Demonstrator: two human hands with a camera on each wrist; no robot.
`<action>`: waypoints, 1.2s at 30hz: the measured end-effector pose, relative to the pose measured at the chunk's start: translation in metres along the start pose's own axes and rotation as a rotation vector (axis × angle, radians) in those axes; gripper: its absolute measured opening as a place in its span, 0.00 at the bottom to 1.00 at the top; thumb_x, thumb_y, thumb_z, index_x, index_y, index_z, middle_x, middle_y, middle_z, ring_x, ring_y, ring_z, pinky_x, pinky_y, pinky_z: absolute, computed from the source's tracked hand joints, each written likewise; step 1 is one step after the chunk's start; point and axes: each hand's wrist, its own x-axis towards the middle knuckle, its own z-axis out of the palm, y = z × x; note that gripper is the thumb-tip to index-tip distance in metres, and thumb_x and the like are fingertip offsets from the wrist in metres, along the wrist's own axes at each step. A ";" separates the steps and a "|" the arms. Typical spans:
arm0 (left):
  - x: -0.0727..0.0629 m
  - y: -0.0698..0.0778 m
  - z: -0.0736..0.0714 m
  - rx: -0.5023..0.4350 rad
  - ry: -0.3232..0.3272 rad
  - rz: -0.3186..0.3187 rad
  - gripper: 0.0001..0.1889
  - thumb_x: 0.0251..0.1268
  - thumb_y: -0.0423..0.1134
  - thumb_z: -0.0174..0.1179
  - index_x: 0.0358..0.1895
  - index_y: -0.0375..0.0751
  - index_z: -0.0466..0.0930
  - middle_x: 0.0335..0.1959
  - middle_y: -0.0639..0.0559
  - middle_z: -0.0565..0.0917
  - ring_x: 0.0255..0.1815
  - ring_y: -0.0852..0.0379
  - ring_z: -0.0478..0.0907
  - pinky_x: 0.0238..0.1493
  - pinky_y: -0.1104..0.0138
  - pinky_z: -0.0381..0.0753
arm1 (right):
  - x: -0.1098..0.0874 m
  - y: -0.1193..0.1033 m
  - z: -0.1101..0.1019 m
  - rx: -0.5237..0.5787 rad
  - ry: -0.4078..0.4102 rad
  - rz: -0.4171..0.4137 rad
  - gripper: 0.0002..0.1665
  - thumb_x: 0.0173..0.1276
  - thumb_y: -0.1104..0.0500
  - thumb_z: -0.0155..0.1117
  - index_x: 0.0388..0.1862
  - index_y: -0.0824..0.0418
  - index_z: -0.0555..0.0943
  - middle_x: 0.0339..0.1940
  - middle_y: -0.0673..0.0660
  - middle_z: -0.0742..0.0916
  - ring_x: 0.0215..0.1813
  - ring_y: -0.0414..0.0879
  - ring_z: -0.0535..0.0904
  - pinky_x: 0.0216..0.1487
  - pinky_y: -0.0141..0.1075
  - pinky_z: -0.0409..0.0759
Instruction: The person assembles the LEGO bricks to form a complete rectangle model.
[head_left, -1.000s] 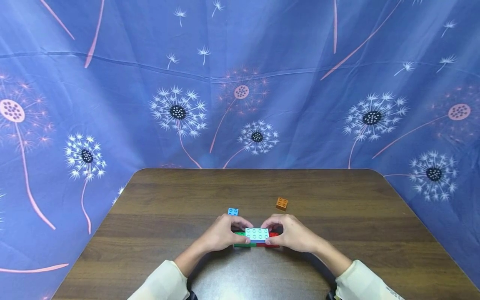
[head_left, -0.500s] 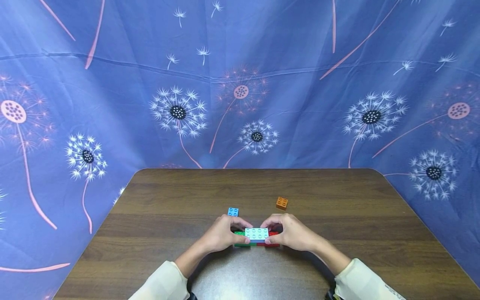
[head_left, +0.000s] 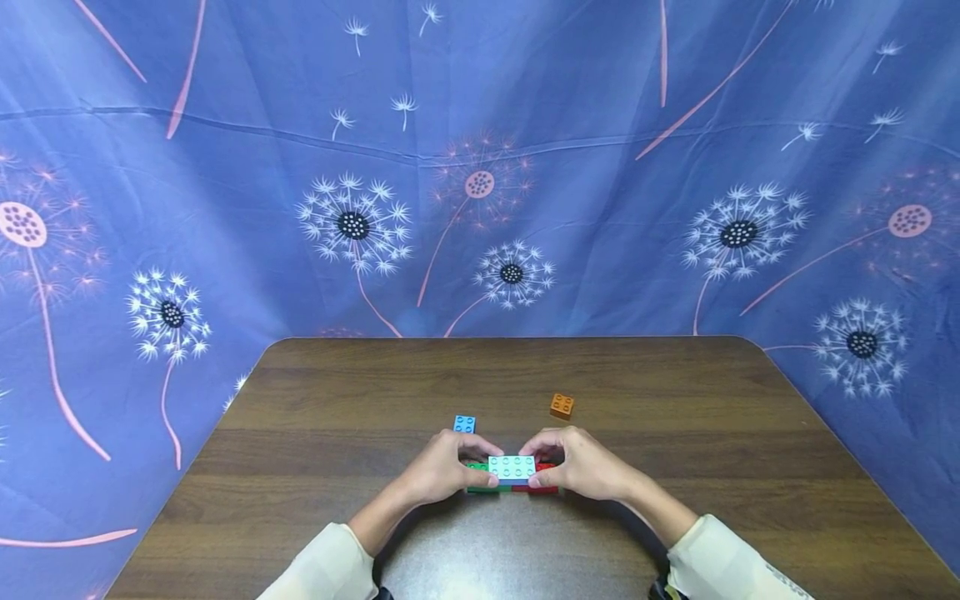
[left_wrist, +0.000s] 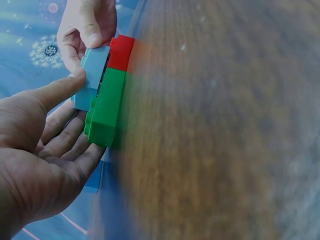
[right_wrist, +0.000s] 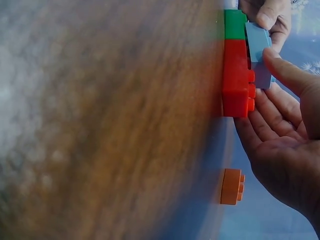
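One pale blue brick (head_left: pixel 512 468) is gripped at both ends: the left hand (head_left: pixel 442 469) pinches its left end, the right hand (head_left: pixel 588 468) its right, thumbs on the near side and fingers beyond. Beneath it, end to end on the table (head_left: pixel 337 392), lie a green brick (left_wrist: pixel 107 110) by the left hand and a red brick (right_wrist: pixel 235 75) by the right; a thin dark gap shows under the pale blue brick. Just past the left hand lies a small blue brick (head_left: pixel 465 423), while an orange brick (head_left: pixel 562 406) sits farther out, beyond the right hand. Well past both hands, a blue flowered cloth (head_left: pixel 585 200) hangs behind the table.
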 end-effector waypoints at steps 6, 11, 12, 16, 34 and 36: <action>0.001 0.000 0.000 0.003 0.000 -0.011 0.15 0.56 0.36 0.77 0.48 0.44 0.90 0.40 0.46 0.91 0.33 0.59 0.82 0.22 0.68 0.80 | -0.001 0.000 -0.001 0.025 -0.018 0.013 0.16 0.60 0.56 0.80 0.46 0.53 0.87 0.40 0.46 0.90 0.43 0.41 0.83 0.46 0.30 0.81; 0.001 0.001 0.000 -0.006 -0.001 -0.010 0.15 0.56 0.36 0.77 0.48 0.44 0.90 0.41 0.46 0.91 0.35 0.58 0.82 0.22 0.68 0.80 | 0.000 0.002 -0.001 0.027 -0.013 0.020 0.16 0.60 0.56 0.80 0.46 0.54 0.87 0.40 0.48 0.90 0.42 0.40 0.83 0.44 0.28 0.80; 0.001 0.001 0.000 -0.006 -0.002 -0.012 0.15 0.56 0.36 0.77 0.48 0.44 0.90 0.41 0.46 0.91 0.34 0.58 0.82 0.22 0.67 0.80 | 0.000 0.002 -0.001 0.027 -0.014 0.023 0.16 0.59 0.56 0.81 0.46 0.53 0.88 0.40 0.48 0.90 0.42 0.41 0.83 0.44 0.28 0.80; -0.001 0.000 -0.001 0.003 0.003 -0.014 0.15 0.56 0.36 0.77 0.48 0.44 0.90 0.41 0.46 0.91 0.33 0.59 0.81 0.21 0.67 0.80 | 0.002 0.002 0.001 0.012 -0.017 0.027 0.17 0.59 0.55 0.81 0.46 0.53 0.88 0.40 0.47 0.90 0.42 0.41 0.82 0.44 0.29 0.79; -0.001 0.008 0.002 0.098 0.037 -0.005 0.13 0.55 0.37 0.78 0.45 0.46 0.90 0.40 0.50 0.92 0.41 0.59 0.85 0.37 0.70 0.82 | 0.002 0.003 -0.003 -0.038 -0.028 0.018 0.16 0.59 0.53 0.81 0.46 0.52 0.89 0.40 0.45 0.90 0.43 0.38 0.82 0.46 0.32 0.81; 0.000 0.007 0.002 0.098 0.030 -0.002 0.13 0.55 0.37 0.78 0.45 0.45 0.90 0.40 0.50 0.92 0.43 0.58 0.85 0.39 0.70 0.82 | 0.002 0.003 -0.004 -0.013 -0.043 0.020 0.17 0.59 0.53 0.81 0.46 0.54 0.89 0.41 0.47 0.90 0.43 0.40 0.83 0.46 0.32 0.82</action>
